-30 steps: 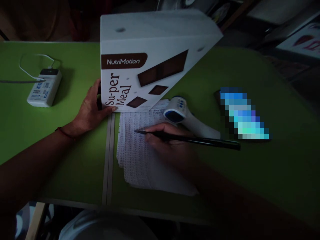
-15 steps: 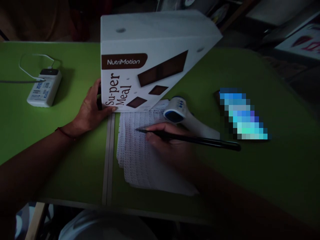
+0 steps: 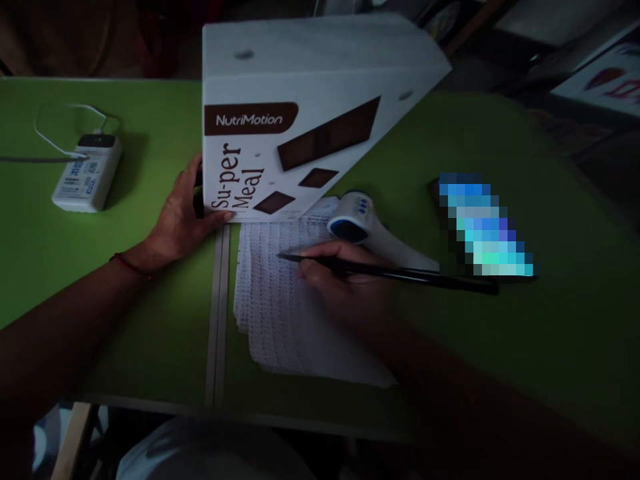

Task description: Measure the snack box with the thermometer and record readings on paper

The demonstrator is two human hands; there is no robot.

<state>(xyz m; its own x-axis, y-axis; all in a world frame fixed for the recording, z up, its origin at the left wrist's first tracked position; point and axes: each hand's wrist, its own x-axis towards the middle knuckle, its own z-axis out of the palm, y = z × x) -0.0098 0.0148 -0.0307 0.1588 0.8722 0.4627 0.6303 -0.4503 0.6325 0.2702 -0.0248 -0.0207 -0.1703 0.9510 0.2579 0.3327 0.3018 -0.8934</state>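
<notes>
Here, the left hand (image 3: 183,217) clasps the lower-left corner of a white NutriMotion box (image 3: 260,150), its inside hidden, at twelve o'clock of the handwritten papers (image 3: 275,300); over these, the right hand (image 3: 345,287) pinches a black pen (image 3: 450,279), tip toward nine o'clock.
</notes>
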